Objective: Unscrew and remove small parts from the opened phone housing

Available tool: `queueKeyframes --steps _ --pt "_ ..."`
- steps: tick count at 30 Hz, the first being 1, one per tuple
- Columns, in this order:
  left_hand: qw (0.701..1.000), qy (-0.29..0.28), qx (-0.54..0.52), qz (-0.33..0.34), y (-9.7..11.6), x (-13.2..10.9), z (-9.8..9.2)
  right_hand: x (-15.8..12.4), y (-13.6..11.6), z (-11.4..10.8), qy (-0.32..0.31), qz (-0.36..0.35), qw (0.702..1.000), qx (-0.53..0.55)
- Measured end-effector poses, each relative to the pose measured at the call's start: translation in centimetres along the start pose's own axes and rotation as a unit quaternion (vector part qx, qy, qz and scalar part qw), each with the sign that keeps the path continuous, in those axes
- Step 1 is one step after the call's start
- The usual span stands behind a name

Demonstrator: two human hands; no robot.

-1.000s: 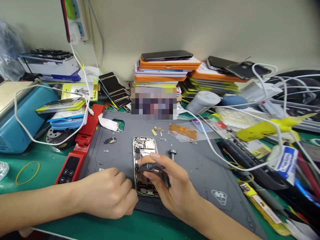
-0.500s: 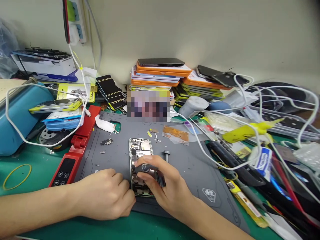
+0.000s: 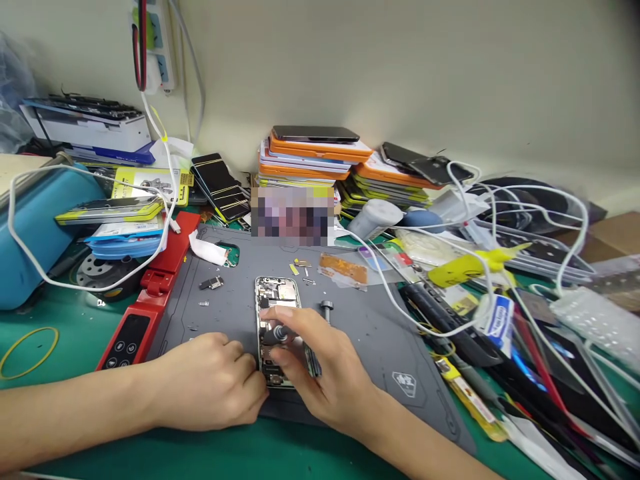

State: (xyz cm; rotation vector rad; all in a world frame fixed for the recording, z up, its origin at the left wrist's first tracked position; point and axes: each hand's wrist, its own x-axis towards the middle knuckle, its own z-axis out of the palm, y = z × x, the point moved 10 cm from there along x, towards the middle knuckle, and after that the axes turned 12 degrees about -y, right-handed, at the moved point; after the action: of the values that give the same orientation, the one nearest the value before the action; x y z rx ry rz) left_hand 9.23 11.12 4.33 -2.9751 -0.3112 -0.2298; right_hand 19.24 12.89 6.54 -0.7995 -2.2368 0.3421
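An opened phone (image 3: 278,291) lies on the grey work mat (image 3: 370,373), its inner boards and metal parts bare. A dark screwdriver (image 3: 278,335) is held between the thumb and fingers of my right hand (image 3: 327,363), above the middle of the phone; its tip is hidden. My left hand (image 3: 215,380) is closed in a fist against the phone's lower left corner, with its fingertips out of sight. Another dark tool with a round cap (image 3: 327,307) sits just beyond my right hand. Small loose parts, including a black module (image 3: 211,283), are scattered on the mat.
A red device with touch buttons (image 3: 127,337) borders the mat on the left, near a blue box (image 3: 55,227). Stacked orange cases (image 3: 320,152) stand behind. White cable (image 3: 425,327) loops over tools at the right, beside a yellow tube (image 3: 463,268).
The view has shifted slightly, moving right-hand objects leftward in the picture. Above the phone, the screwdriver and my right fingers have changed angle a little. My left hand stays closed at the phone's corner.
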Motion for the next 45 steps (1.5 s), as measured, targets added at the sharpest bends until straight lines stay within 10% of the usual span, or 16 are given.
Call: queueKeyframes --steps 17,24,45 --pt "0.977 0.014 -0.158 -0.144 -4.1 -0.2 -0.9 -0.7 0.8 -0.3 0.021 0.026 0.999 0.02" --pt "0.896 -0.029 -0.37 -0.245 -7.2 -0.8 0.8 -0.9 0.6 -0.4 0.021 0.026 0.999 0.032" --pt "0.879 -0.011 -0.426 -0.215 -7.9 -0.7 0.6 -1.2 1.5 -1.8 0.097 0.06 0.982 0.148"
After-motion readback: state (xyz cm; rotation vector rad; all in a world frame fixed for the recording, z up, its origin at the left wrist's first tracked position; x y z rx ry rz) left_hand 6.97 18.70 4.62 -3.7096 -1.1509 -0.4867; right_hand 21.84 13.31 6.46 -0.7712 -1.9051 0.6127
